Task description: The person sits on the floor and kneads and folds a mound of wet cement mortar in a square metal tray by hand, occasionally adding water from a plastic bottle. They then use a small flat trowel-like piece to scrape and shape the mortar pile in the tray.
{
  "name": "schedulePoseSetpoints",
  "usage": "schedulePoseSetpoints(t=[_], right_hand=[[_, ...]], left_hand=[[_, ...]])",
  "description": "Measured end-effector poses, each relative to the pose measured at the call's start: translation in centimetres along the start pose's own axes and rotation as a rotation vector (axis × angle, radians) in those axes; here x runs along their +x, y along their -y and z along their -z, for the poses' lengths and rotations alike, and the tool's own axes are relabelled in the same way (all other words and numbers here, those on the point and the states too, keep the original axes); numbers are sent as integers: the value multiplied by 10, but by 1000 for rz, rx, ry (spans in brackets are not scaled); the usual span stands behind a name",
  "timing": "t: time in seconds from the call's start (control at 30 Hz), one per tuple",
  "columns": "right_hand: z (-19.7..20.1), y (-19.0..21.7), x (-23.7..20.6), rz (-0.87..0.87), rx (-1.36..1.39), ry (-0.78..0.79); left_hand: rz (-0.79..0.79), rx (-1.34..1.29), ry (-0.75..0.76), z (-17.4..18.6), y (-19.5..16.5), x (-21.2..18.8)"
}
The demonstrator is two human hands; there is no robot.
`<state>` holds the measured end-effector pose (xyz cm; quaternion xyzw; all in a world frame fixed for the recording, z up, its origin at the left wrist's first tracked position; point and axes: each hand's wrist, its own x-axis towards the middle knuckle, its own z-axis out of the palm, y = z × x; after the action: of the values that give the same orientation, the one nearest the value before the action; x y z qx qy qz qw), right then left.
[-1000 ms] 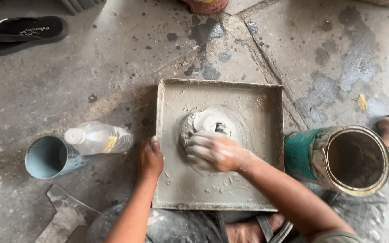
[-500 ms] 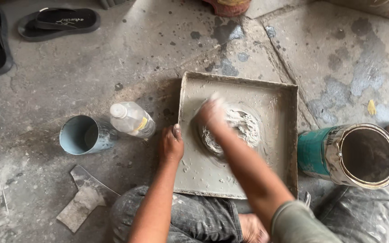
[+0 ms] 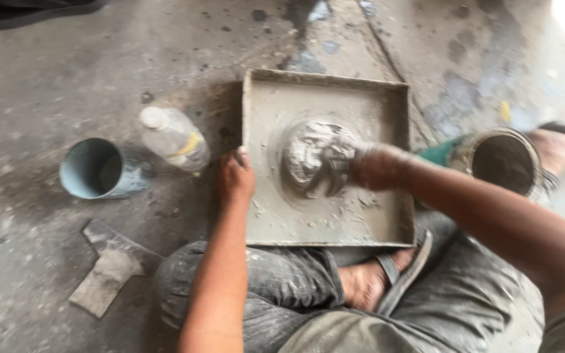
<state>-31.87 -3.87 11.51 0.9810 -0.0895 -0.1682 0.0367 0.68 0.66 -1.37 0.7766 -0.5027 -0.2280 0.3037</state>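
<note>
We see the left hand (image 3: 235, 180) w/ fingers curled over the left rim of the square grey metal tray (image 3: 387, 163), gripping it. The right hand (image 3: 375, 167), coated in paste, presses into the lump of wet grey cement paste (image 3: 312, 153) at the tray's middle; whether its fingers are spread or cupped we can't tell, motion blur. Just off the tray's left edge on the concrete floor (image 3: 67, 78) lies a clear plastic bottle (image 3: 176, 140), beside it a short pale-blue pipe piece (image 3: 96, 168). A rusty round tin can (image 3: 503, 160) sits by the tray's right edge
</note>
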Motion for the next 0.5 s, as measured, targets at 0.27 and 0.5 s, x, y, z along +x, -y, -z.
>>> schedulePoseSetpoints(t=[0.27,0.5], right_hand=[[-32,82,-19,-1371,845,-932],[-125,83,56,-1646,1176,-1591]], left_hand=[[-47,-10,14,-1,6,-2],[7,34,53,2,8,-5]])
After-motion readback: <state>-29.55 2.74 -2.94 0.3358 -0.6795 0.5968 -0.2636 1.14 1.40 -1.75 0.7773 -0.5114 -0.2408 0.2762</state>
